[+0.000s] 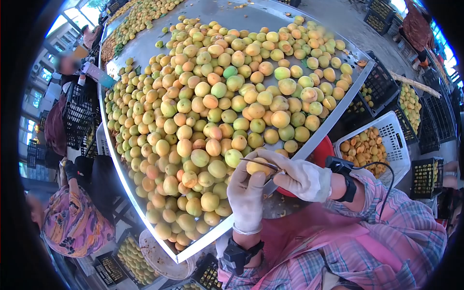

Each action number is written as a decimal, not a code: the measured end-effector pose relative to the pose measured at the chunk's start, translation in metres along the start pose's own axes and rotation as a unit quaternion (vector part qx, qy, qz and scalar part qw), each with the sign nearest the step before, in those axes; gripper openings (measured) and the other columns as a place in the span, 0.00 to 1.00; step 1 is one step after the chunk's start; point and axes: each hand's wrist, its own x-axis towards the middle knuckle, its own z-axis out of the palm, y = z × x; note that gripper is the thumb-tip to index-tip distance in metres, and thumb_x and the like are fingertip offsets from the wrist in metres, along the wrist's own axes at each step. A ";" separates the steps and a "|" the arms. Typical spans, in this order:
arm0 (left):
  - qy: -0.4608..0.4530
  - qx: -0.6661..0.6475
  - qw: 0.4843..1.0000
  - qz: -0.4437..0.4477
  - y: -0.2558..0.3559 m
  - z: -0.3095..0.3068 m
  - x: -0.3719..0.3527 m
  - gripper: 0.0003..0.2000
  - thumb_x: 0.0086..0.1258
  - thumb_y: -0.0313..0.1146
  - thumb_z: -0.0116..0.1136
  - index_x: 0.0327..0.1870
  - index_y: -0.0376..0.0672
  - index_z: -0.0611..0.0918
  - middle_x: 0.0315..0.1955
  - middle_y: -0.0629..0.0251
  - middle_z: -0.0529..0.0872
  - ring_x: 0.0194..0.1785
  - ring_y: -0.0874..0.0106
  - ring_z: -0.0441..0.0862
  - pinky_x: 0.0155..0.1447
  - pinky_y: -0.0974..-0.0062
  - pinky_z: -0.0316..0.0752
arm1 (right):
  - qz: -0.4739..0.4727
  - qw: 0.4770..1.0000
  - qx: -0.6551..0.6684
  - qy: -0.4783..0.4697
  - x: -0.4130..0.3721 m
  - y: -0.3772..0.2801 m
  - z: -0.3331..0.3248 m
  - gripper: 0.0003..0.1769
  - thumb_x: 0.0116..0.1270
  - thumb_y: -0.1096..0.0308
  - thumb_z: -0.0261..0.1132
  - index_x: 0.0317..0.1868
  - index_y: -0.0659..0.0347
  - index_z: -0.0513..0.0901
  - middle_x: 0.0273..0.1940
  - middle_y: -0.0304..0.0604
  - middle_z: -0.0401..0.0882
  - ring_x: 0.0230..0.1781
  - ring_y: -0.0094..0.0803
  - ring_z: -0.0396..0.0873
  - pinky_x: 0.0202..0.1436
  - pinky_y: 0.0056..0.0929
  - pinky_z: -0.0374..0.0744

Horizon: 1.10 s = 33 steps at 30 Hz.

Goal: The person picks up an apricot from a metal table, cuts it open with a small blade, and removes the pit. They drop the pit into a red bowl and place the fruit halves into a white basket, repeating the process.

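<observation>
My left hand, in a whitish glove, is closed around a yellow-orange apricot near the front edge of the metal table. Right beside it, my right hand, also gloved, grips a thin dark knife whose blade lies across the fruit. Many green, yellow and orange apricots are heaped on the tabletop just beyond both hands. The knife's handle is mostly hidden in my right hand.
A red basin sits beneath the table's right edge. Beside it, a white crate holds cut apricots. Black crates stand at the right. A co-worker in a patterned top sits at the left, near a white bucket.
</observation>
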 end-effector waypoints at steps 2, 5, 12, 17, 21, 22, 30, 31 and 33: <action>0.029 0.081 0.996 -0.001 0.000 0.006 -0.002 0.32 0.67 0.47 0.66 0.62 0.30 0.72 0.49 0.63 0.81 0.50 0.72 0.81 0.57 0.75 0.76 | 0.002 1.000 0.013 -0.014 0.002 0.005 -0.002 0.33 0.77 0.53 0.51 0.75 0.55 0.53 0.44 0.56 0.81 0.40 0.53 0.82 0.42 0.41 0.78; 0.035 0.052 0.998 0.007 0.000 0.009 0.000 0.30 0.68 0.46 0.65 0.61 0.30 0.73 0.47 0.64 0.82 0.49 0.73 0.81 0.57 0.76 0.76 | -0.016 0.999 0.037 -0.007 0.005 0.013 0.005 0.33 0.77 0.53 0.50 0.75 0.57 0.52 0.48 0.55 0.81 0.43 0.53 0.82 0.45 0.41 0.78; 0.034 -0.076 0.997 0.001 -0.008 0.010 0.000 0.26 0.70 0.44 0.63 0.58 0.29 0.74 0.44 0.65 0.82 0.47 0.74 0.80 0.55 0.77 0.76 | -0.058 0.996 0.013 0.073 0.003 0.016 0.022 0.35 0.76 0.56 0.52 0.76 0.59 0.49 0.54 0.55 0.79 0.47 0.53 0.81 0.46 0.40 0.78; 0.065 0.050 0.996 0.020 0.010 0.014 -0.008 0.21 0.71 0.27 0.58 0.63 0.29 0.72 0.50 0.63 0.81 0.52 0.75 0.79 0.57 0.77 0.76 | 0.003 0.997 -0.063 0.034 -0.001 0.000 0.012 0.36 0.72 0.64 0.58 0.75 0.61 0.55 0.53 0.50 0.81 0.40 0.49 0.84 0.44 0.38 0.80; 0.071 0.066 0.995 0.008 0.008 0.010 -0.007 0.21 0.70 0.24 0.57 0.63 0.29 0.72 0.51 0.63 0.80 0.52 0.76 0.79 0.56 0.78 0.77 | -0.023 0.992 -0.122 0.039 0.003 -0.003 0.010 0.35 0.70 0.64 0.60 0.74 0.60 0.59 0.47 0.50 0.83 0.33 0.48 0.84 0.37 0.36 0.81; 0.078 0.022 0.997 0.008 0.004 0.011 -0.007 0.21 0.70 0.25 0.57 0.63 0.30 0.72 0.51 0.63 0.80 0.52 0.76 0.79 0.56 0.78 0.77 | -0.024 0.992 -0.121 0.039 0.004 0.000 0.012 0.35 0.70 0.64 0.60 0.74 0.60 0.59 0.47 0.50 0.83 0.33 0.48 0.84 0.37 0.36 0.81; 0.048 -0.043 0.998 -0.024 -0.004 0.006 -0.006 0.28 0.69 0.46 0.64 0.59 0.29 0.74 0.48 0.61 0.82 0.49 0.74 0.80 0.55 0.76 0.76 | -0.033 0.986 -0.149 0.071 0.003 -0.001 0.011 0.31 0.67 0.62 0.63 0.69 0.58 0.68 0.50 0.48 0.83 0.28 0.37 0.83 0.33 0.29 0.80; 0.053 -0.018 0.998 -0.022 0.000 0.005 -0.006 0.23 0.71 0.37 0.61 0.61 0.30 0.74 0.48 0.63 0.82 0.48 0.75 0.80 0.54 0.78 0.77 | -0.033 0.986 -0.148 0.071 0.004 0.000 0.009 0.31 0.67 0.62 0.63 0.69 0.58 0.68 0.50 0.48 0.83 0.28 0.37 0.83 0.33 0.29 0.80; 0.057 0.008 0.998 -0.021 0.006 0.006 -0.007 0.20 0.72 0.28 0.58 0.62 0.31 0.73 0.48 0.64 0.81 0.48 0.76 0.80 0.53 0.80 0.78 | -0.062 0.987 -0.136 0.056 0.006 0.002 0.006 0.32 0.67 0.62 0.64 0.70 0.58 0.68 0.49 0.47 0.83 0.27 0.37 0.83 0.33 0.30 0.80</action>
